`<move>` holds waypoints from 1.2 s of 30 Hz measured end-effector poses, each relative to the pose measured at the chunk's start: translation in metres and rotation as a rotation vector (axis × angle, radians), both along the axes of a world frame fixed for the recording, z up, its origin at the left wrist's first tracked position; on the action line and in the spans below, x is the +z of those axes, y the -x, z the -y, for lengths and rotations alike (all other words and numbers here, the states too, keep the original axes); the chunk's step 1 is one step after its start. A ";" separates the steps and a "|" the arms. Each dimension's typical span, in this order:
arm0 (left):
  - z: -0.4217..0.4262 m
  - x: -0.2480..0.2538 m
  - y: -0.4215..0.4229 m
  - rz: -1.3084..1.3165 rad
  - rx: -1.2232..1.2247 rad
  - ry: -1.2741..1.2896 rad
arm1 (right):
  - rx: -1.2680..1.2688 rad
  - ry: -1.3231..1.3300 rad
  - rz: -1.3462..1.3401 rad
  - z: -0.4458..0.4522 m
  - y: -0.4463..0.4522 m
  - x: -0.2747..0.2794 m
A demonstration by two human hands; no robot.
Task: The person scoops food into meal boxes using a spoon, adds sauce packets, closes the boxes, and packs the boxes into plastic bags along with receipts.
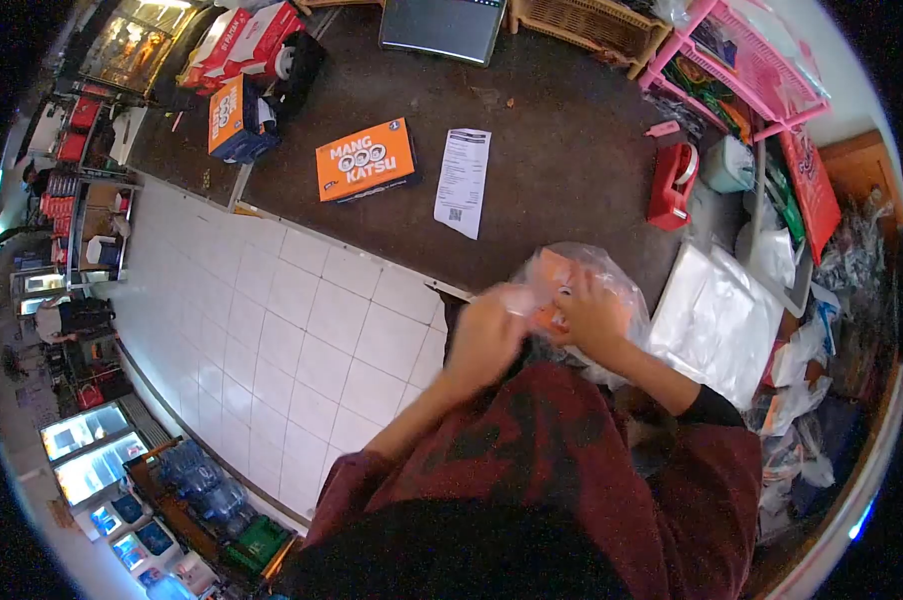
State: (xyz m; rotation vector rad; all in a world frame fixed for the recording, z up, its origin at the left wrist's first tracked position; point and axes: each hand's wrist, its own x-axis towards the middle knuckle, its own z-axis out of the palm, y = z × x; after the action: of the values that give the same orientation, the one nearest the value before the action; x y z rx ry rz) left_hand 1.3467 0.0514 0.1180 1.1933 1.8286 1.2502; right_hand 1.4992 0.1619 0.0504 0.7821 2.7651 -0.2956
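A clear plastic bag (612,262) with an orange box (552,268) inside it is at the table's front edge, close to my body. My left hand (487,338), smeared a little by motion, is closed on a bunched part of the bag at its left side. Across the top of the bag, my right hand (597,315) bends its fingers onto the plastic over the box. The lower part of the box is hidden by my hands and the crumpled film. Beyond them lies a printed receipt (463,182), with an orange printed box (367,162) to its left.
A red tape dispenser (672,188) stands right of the receipt. Flat clear bags (717,320) lie at the right, beside a pink rack (742,65). Another orange box (234,120) and a laptop (442,28) are farther back. Tiled floor (302,330) stretches left.
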 end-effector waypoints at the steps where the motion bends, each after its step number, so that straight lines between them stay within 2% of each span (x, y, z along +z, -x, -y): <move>1: -0.009 0.014 -0.008 -0.075 -0.169 -0.141 | -0.002 -0.022 -0.017 0.005 0.003 0.000; 3: -0.019 0.051 -0.020 -0.052 -0.255 -0.140 | -0.001 -0.063 -0.052 0.013 0.010 0.002; 5: -0.036 0.085 -0.018 0.030 -0.256 -0.341 | -0.016 -0.092 -0.077 0.017 0.017 0.003; 7: -0.057 0.052 -0.005 -0.018 -0.072 -0.406 | -0.020 -0.100 -0.104 0.020 0.021 0.006; 8: -0.062 0.037 0.010 0.039 -0.005 -0.308 | -0.026 -0.090 -0.135 0.020 0.020 0.008; 9: -0.063 0.043 0.018 0.233 0.103 -0.253 | -0.027 -0.077 -0.201 0.019 0.019 0.009; 10: -0.062 0.042 0.027 0.369 0.134 -0.282 | -0.025 -0.083 -0.373 0.016 0.016 0.005; 11: -0.064 0.043 0.032 0.373 0.133 -0.274 | -0.030 -0.076 -0.369 0.008 0.007 0.009; 12: -0.067 0.049 0.037 0.238 0.125 -0.353 | 0.198 -0.048 -0.336 -0.006 -0.003 0.032; 13: -0.068 0.056 0.042 0.101 0.120 -0.436 | 0.204 0.255 -0.056 -0.025 -0.013 0.070; 14: -0.062 0.063 0.051 0.155 0.057 -0.300 | 0.158 0.516 0.248 -0.044 -0.022 0.107; 15: -0.057 0.070 0.056 0.157 0.063 -0.299 | 0.068 0.520 0.693 -0.052 -0.004 0.185; 17: -0.050 0.080 0.065 0.212 -0.012 -0.162 | 0.043 0.443 0.617 -0.056 -0.019 0.242; 18: -0.046 0.076 0.066 0.214 -0.004 -0.161 | 0.221 0.445 0.360 -0.063 -0.027 0.254; 19: -0.039 0.067 0.067 0.058 -0.083 -0.169 | 0.395 0.445 0.100 -0.069 -0.030 0.260; 20: -0.033 0.063 0.066 -0.100 -0.162 -0.176 | 0.342 0.436 0.109 -0.074 -0.021 0.263; 21: -0.027 0.064 0.065 -0.059 -0.282 -0.127 | 0.288 0.426 0.116 -0.082 -0.006 0.263; 22: -0.020 0.065 0.063 -0.020 -0.405 -0.079 | 0.377 0.507 0.001 -0.094 0.030 0.258; 23: -0.012 0.071 0.059 0.110 -0.409 0.049 | 0.440 0.494 -0.076 -0.106 0.065 0.247; 24: -0.009 0.077 0.058 0.146 -0.413 0.072 | 0.631 0.462 -0.355 -0.125 0.103 0.203; 25: -0.008 0.081 0.058 0.182 -0.417 0.095 | 0.651 0.362 -0.329 -0.135 0.147 0.180; 26: -0.008 0.080 0.059 0.181 -0.416 0.096 | 0.591 0.383 -0.404 -0.133 0.199 0.155; 27: -0.009 0.079 0.061 0.152 -0.377 0.114 | 0.707 0.238 -0.490 -0.137 0.253 0.106; 28: -0.009 0.078 0.063 0.124 -0.337 0.132 | 0.594 0.277 -0.383 -0.126 0.302 0.066; 29: -0.007 0.076 0.064 0.123 -0.335 0.132 | 0.664 0.133 -0.233 -0.114 0.341 0.039; 31: -0.005 0.071 0.071 0.053 -0.227 0.228 | 0.729 -0.044 -0.326 -0.087 0.379 -0.024; 35: 0.002 0.061 0.091 0.085 -0.145 0.093 | 0.663 -0.039 -0.132 -0.078 0.405 -0.047; 36: 0.003 0.056 0.095 0.239 -0.175 0.096 | 0.628 0.046 -0.139 -0.084 0.403 -0.040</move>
State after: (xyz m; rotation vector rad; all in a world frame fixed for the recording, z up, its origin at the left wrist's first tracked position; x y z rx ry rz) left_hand 1.2516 0.0484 0.1738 1.0762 1.5581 1.1402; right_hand 1.0963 0.2455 0.0101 -0.1435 2.9399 -0.2884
